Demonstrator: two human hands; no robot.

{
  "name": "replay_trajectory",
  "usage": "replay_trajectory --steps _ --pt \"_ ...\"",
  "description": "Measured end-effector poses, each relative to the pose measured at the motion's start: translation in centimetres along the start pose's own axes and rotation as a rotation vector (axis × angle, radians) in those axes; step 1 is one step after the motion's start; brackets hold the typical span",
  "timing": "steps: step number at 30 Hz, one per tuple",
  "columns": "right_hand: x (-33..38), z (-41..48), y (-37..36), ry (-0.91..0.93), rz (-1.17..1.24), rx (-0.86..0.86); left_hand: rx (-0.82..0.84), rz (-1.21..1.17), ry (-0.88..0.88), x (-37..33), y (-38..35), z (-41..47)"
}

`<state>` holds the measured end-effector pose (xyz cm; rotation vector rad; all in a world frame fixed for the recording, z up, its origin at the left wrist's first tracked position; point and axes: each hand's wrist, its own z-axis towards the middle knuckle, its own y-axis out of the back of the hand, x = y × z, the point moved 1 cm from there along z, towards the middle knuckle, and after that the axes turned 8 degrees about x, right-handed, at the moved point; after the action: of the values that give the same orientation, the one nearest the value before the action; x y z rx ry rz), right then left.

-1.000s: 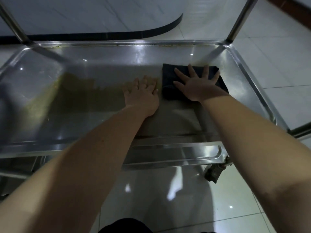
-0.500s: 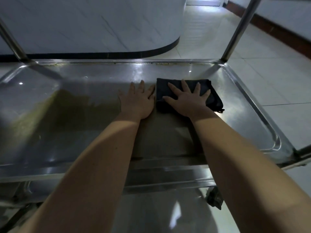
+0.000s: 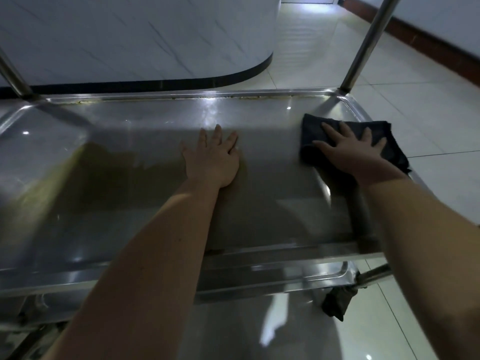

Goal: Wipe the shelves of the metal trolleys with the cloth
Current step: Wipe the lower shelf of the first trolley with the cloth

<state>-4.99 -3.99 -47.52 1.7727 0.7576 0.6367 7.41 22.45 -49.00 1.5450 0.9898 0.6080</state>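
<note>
Nearest, at 6 o'clock, a lower shelf (image 3: 285, 278) shows under the top one, with a dark wheel (image 3: 335, 306) at 5 o'clock. That wheel is the first worry: the trolley (image 3: 259, 253) can probably roll, and weight leaned through both arms could send it off across the glossy floor (image 3: 405, 105). On the top shelf (image 3: 145, 211) the left hand (image 3: 211, 158) lies flat near the middle, fingers straight and spread, holding nothing, seemingly as a brace. At 2 o'clock the right hand (image 3: 355, 154) presses the cloth (image 3: 311, 128) down with an open palm and splayed fingers, not gripping it. The cloth is dark, folded thick, soft and a little frayed at its edge. It sits close against the right rim, and its near corner seems to hang over that rim at 3 o'clock, so one more push that way could drag it onto the floor. A dull yellow-brown patch (image 3: 104, 165) spreads toward 9 o'clock; whether it is grime or reflection I cannot tell. Along the far rim at 12 o'clock runs a yellowish crust (image 3: 85, 101), which flat-palm strokes would likely skip. A post (image 3: 363, 45) rises at 1 o'clock.
</note>
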Motion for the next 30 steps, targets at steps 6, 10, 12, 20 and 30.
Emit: replay_trajectory --steps 6,10,12,20,30 --pt "10.8 -0.8 -1.5 0.31 -0.089 -0.005 -0.02 0.015 -0.009 0.6 -0.1 -0.1" --pt "8.4 -0.6 -1.1 0.293 -0.084 0.005 -0.007 0.017 -0.011 0.4 0.0 0.0" --pt "4.1 -0.1 -0.2 0.192 -0.047 0.01 -0.002 0.014 -0.008 0.3 0.0 -0.1" --pt "-1.3 -0.1 0.2 -0.034 0.018 0.01 0.004 0.003 -0.004 0.2 -0.2 -0.1" --pt "8.2 -5.2 -2.6 0.301 -0.076 -0.022 0.003 -0.007 -0.016 0.2 -0.1 -0.2"
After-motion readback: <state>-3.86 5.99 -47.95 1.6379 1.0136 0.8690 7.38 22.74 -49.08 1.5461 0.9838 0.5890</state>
